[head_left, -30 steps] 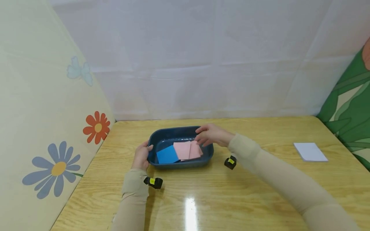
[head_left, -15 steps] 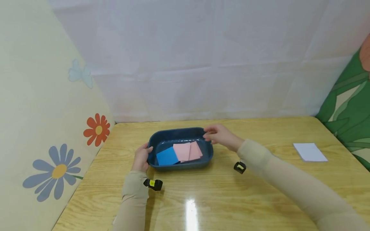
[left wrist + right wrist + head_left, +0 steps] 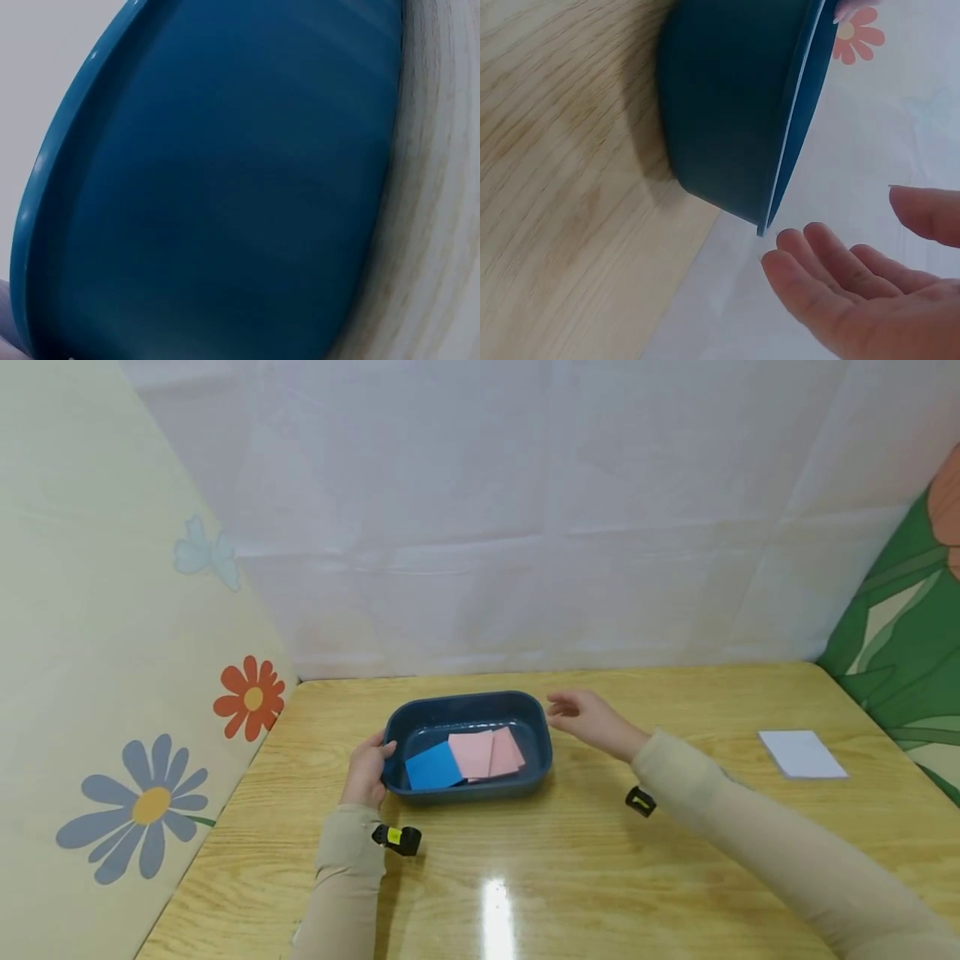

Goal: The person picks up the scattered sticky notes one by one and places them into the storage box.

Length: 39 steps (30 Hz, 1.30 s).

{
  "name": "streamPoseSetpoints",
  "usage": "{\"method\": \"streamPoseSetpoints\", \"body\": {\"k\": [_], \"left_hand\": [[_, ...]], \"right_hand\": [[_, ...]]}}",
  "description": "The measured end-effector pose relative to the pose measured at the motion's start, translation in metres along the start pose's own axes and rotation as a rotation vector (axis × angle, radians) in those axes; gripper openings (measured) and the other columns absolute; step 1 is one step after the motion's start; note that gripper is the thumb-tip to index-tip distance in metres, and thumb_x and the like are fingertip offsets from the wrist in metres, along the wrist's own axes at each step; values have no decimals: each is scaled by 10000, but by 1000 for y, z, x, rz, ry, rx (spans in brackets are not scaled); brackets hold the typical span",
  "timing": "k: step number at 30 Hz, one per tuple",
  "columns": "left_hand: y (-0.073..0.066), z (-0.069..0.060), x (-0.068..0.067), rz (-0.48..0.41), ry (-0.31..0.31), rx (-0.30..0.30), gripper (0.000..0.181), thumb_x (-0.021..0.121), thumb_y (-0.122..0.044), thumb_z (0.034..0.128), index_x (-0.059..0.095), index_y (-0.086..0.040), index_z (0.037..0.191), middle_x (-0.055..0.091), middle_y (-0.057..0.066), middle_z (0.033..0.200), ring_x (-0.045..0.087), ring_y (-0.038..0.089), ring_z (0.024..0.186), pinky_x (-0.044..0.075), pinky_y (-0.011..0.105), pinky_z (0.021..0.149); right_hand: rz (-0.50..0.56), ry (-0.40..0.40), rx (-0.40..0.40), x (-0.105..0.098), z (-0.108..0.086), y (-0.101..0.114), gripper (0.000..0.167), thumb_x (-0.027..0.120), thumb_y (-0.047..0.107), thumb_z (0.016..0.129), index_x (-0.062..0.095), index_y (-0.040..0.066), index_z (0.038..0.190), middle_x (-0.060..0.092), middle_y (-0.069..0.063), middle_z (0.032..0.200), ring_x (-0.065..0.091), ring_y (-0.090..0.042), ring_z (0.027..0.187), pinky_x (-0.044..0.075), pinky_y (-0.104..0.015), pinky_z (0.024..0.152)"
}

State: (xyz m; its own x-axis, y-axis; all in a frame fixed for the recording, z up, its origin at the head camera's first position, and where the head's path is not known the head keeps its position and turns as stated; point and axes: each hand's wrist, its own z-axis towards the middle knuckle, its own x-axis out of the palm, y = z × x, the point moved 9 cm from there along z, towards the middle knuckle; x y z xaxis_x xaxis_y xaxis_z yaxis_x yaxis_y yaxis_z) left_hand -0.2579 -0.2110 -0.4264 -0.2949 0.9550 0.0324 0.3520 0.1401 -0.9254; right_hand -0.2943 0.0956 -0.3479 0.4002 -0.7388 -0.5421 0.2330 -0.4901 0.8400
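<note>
A dark blue rectangular plastic basin (image 3: 480, 792) stands on the wooden table. Inside it lie a blue paper square (image 3: 435, 766) and several overlapping pink paper squares (image 3: 471, 754). My left hand (image 3: 365, 772) grips the basin's left end, thumb over the rim. The left wrist view is mostly filled by the basin's outer wall (image 3: 225, 180), and just a sliver of the hand shows at its lower left corner. My right hand (image 3: 595, 722) hovers just beyond the basin's right end, thumb and fingers apart around nothing; the right wrist view shows this hand (image 3: 870, 292) clear of the rim.
A stack of white paper (image 3: 802, 754) lies toward the table's right side. Behind the table (image 3: 570, 877) hangs a white cloth (image 3: 525, 527). Flower-patterned panels rise at the left and right. A small black wrist camera (image 3: 397, 838) sits beside each sleeve.
My right hand has drawn back from over the pink paper squares, moving right past the basin's rim. The left hand keeps its hold, and the basin and papers stay in place.
</note>
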Motion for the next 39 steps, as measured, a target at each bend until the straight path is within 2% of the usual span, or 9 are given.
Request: {"method": "streamPoseSetpoints", "body": {"k": [8,15,20,29,39], "left_hand": [[1,1,-1,-4,-8,-7,473,386,-32,1029,316,19,1494,242,186,1566,217,339,1423,209,467,1148],[1,2,0,-2,-6,-12,472,378,-36,1034,308,21,1497,242,183,1567,223,332,1424,217,459,1147],[2,2,-1,5,-3,-17,477,376,-34,1034,296,17,1502,232,183,1571,214,334,1427,212,462,1148],[2,2,-1,11,0,-17,477,376,-40,1036,293,20,1502,234,186,1569,221,334,1423,208,463,1149],[1,2,0,12,9,-3,477,375,-37,1035,289,30,1500,235,200,1565,233,341,1417,219,465,1145]], "right_hand": [[-96,-21,-23,-7,-7,-2,478,541,61,980,390,-168,1372,520,-340,1274,503,-457,1181,431,-519,986],[-214,-34,-19,-11,-13,-5,518,551,113,988,373,-139,1404,491,-334,1324,450,-491,1221,383,-577,1004],[-285,-53,-56,-14,-18,-4,528,559,97,983,359,-160,1399,435,-351,1375,409,-504,1258,348,-583,1032],[-339,-65,-24,-19,-27,-15,556,547,110,990,320,-135,1434,330,-331,1461,323,-489,1330,272,-581,1084],[-383,-74,-24,-23,-32,-22,555,555,93,983,320,-143,1427,357,-342,1437,353,-499,1305,285,-591,1071]]}}
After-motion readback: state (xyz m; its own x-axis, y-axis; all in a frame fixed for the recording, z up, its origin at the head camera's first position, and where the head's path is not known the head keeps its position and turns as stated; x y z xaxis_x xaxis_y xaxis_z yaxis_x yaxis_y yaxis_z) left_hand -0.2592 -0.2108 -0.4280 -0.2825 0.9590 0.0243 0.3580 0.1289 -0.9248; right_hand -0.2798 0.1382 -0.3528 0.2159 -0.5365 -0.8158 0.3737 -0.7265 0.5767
